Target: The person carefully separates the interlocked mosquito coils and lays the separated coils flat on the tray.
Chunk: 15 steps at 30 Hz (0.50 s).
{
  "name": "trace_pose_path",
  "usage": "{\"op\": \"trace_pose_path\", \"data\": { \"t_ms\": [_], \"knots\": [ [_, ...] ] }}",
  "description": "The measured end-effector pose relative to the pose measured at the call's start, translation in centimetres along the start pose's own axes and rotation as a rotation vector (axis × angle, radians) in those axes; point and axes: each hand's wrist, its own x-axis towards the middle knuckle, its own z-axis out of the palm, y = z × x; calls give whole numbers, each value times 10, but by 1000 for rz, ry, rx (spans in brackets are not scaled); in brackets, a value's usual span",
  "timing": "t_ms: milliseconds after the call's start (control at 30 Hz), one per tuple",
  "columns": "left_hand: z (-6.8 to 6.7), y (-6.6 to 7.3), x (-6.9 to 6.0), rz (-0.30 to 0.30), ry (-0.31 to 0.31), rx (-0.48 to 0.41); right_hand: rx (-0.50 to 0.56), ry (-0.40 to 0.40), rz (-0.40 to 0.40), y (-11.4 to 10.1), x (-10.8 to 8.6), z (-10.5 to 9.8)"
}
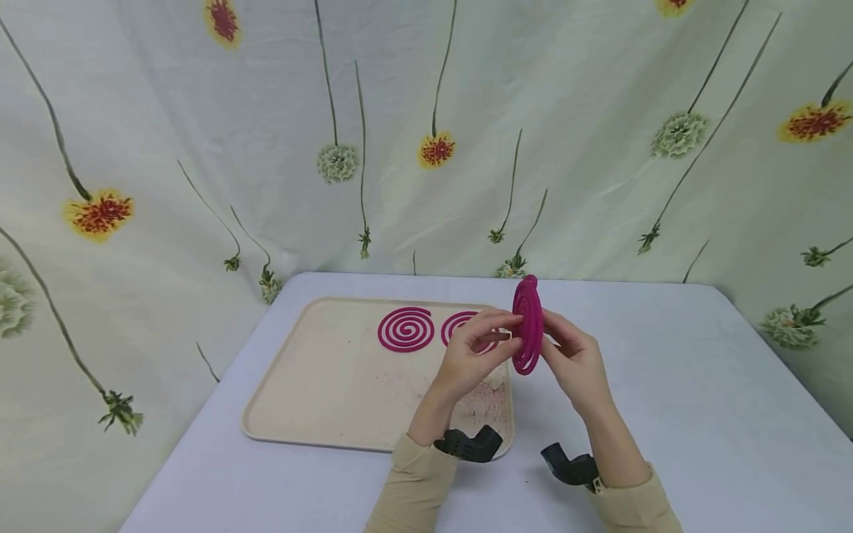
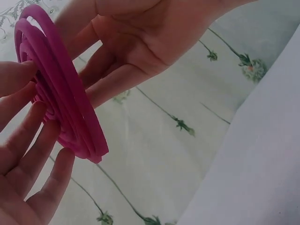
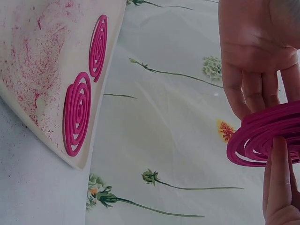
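Observation:
Both hands hold a magenta mosquito coil [image 1: 529,326] on edge, raised above the right end of the tray. The left hand [image 1: 469,354] has its thumb and fingers on the coil's left face. From the other side, the right hand [image 1: 578,363] grips it with thumb and fingertips. Seen edge-on in the left wrist view, the coil [image 2: 70,98] looks thick, with layered strands slightly apart. On the tray [image 1: 313,385] a flat mosquito coil [image 1: 406,330] lies near the back edge. A second coil [image 1: 456,320] beside it is partly hidden by the left hand.
The beige tray stands on a white-covered table [image 1: 666,385]. Magenta crumbs [image 3: 42,61] speckle its right part. A flower-patterned curtain [image 1: 400,89] hangs behind the table. A black wrist device [image 1: 469,446] is on the left wrist, another device [image 1: 571,468] on the right.

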Motion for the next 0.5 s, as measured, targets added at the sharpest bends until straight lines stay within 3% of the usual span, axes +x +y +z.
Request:
{"op": "trace_pose_path", "data": {
  "t_ms": [133, 333, 500],
  "knots": [
    [0, 1, 0, 20, 15, 55, -41, 45, -13, 0, 0, 2],
    [1, 3, -1, -4, 43, 81, -70, 78, -40, 3, -1, 4],
    [-1, 2, -2, -44, -11, 37, -69, 38, -29, 3, -1, 3]
  ]
}}
